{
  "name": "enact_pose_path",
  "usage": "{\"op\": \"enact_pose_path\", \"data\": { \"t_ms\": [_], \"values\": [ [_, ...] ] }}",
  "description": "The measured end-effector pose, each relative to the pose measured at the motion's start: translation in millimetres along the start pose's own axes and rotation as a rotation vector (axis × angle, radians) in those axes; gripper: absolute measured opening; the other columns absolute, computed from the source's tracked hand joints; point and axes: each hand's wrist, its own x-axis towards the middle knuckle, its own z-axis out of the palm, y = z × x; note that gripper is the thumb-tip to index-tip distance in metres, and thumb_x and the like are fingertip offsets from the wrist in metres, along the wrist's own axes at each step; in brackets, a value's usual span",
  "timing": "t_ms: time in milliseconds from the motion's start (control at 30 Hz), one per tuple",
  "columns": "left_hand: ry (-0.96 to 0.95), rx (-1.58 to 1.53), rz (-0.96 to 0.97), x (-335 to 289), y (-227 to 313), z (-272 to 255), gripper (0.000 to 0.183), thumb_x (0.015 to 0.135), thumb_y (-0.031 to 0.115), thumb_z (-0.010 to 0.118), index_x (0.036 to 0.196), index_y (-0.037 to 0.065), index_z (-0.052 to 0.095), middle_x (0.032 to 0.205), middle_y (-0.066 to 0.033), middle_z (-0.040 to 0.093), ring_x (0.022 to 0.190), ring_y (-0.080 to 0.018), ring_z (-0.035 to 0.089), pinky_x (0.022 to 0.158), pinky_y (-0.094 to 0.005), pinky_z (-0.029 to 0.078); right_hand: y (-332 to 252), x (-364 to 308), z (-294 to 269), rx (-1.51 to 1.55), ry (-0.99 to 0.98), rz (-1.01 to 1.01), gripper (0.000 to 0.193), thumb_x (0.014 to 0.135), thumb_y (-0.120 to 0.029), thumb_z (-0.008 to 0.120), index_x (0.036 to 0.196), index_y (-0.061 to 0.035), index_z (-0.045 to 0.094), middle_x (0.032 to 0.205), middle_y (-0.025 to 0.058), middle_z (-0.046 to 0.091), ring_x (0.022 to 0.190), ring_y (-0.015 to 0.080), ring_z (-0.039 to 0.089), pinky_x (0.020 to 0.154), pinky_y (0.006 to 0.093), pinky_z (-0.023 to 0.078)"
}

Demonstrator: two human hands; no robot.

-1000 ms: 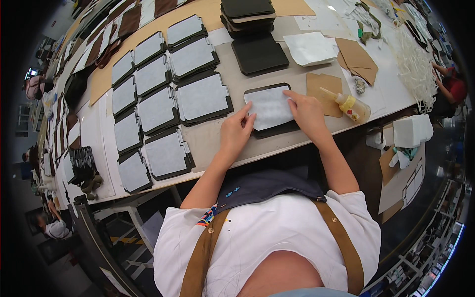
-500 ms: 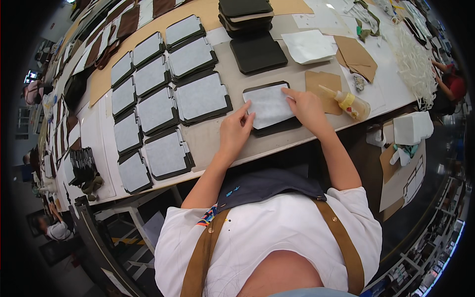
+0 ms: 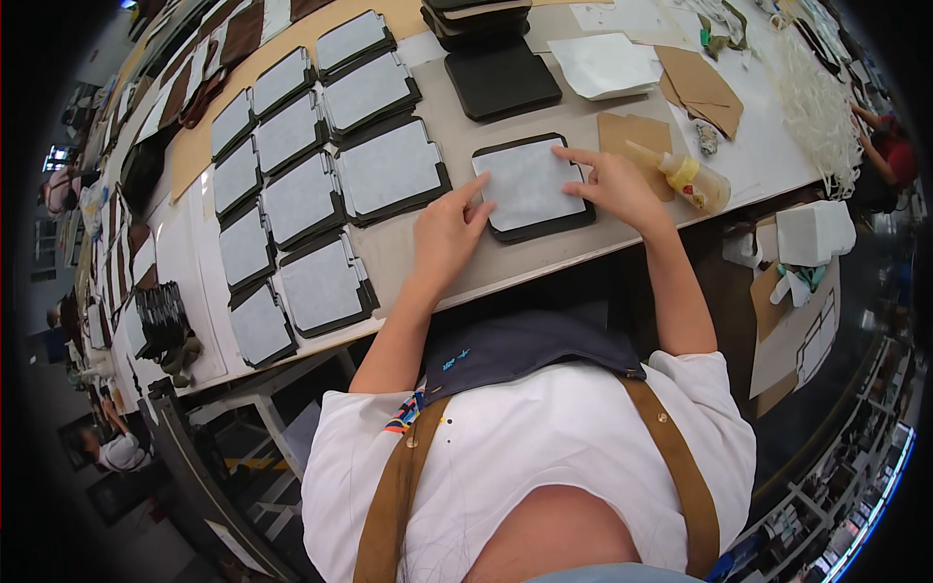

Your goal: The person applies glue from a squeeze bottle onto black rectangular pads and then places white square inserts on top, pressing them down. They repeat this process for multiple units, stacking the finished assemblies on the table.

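A white sheet (image 3: 526,187) lies flat on a dark rounded panel (image 3: 546,229), whose black border shows around it. At the sheet's left edge my left hand (image 3: 449,231) rests with index finger and thumb apart, their tips at the edge. My right hand (image 3: 622,188) is over the right side, index fingertip at the upper right corner and thumb lower on the right edge; its other fingers are curled. Neither hand holds anything. Just beyond lies a bare black panel (image 3: 502,80), below a stack of dark panels (image 3: 476,21).
Rows of sheet-covered dark panels (image 3: 389,167) fill the table's left side. To the right are brown card (image 3: 637,146), a glue bottle (image 3: 698,183), a folded white sheet (image 3: 604,66) and a heap of pale strips (image 3: 807,126). The table's front edge runs close to me.
The white sheet now sits more evenly inside the panel's border and looks flatter. My left fingers have spread slightly; my right thumb has moved down the sheet's right edge. The view has shifted slightly.
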Motion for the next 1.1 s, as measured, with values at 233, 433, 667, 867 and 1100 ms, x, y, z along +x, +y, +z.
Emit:
{"op": "enact_pose_path", "data": {
  "t_ms": [233,433,667,867,1100],
  "values": [
    [0.145,0.237,0.232,6.1,-2.5,0.6,0.034,0.086,0.021,0.076,0.118,0.012,0.07,0.108,-0.0103,0.062,0.102,-0.0287,0.057,0.084,-0.0405,0.047,7.6,-10.4,-0.8,-0.007,0.166,0.038,0.059,0.083,-0.016,0.079,0.139,-0.0147,0.063,0.067,0.0059,0.052,0.061,0.0192,0.049,0.062,0.0349,0.044],
    [0.083,0.263,0.522,14.8,-1.4,25.9,0.054,0.093,0.02,0.068,0.141,0.002,0.053,0.146,-0.0175,0.05,0.14,-0.0357,0.043,0.112,-0.048,0.036,11.9,-25.4,20.1,-0.312,0.436,-0.35,0.057,0.089,-0.019,0.073,0.142,-0.008,0.057,0.124,0.0119,0.059,0.116,0.0288,0.054,0.097,0.0459,0.042],
    [-0.062,0.455,0.516,13.9,-0.4,47.8,0.077,0.1,0.048,0.054,0.156,0.0,0.031,0.165,-0.018,0.027,0.154,-0.033,0.02,0.123,-0.0532,0.017,8.9,-16.8,34.6,-0.502,0.135,-0.311,0.075,0.099,-0.051,0.054,0.158,-0.0109,0.033,0.168,0.0124,0.022,0.157,0.0303,0.012,0.126,0.0515,0.005],
    [-0.064,0.45,0.481,12.9,4.1,46.1,0.094,0.093,0.064,0.054,0.156,-0.001,0.03,0.165,-0.0187,0.025,0.156,-0.036,0.013,0.124,-0.0564,0.008,16.5,-17.4,28.6,-0.588,0.251,-0.204,0.083,0.097,-0.058,0.052,0.16,-0.0095,0.028,0.168,0.013,0.018,0.157,0.0302,0.008,0.126,0.0525,0.002],
    [-0.115,0.523,0.454,-10.5,3.7,38.1,0.1,0.092,0.065,0.056,0.157,-0.004,0.025,0.167,-0.0205,0.017,0.156,-0.0381,0.007,0.124,-0.0574,0.004,12.4,-52.0,30.3,-0.59,0.226,-0.241,0.091,0.094,-0.062,0.055,0.157,-0.0017,0.03,0.167,0.0162,0.019,0.156,0.0337,0.01,0.125,0.0564,0.004]
  ]
}}
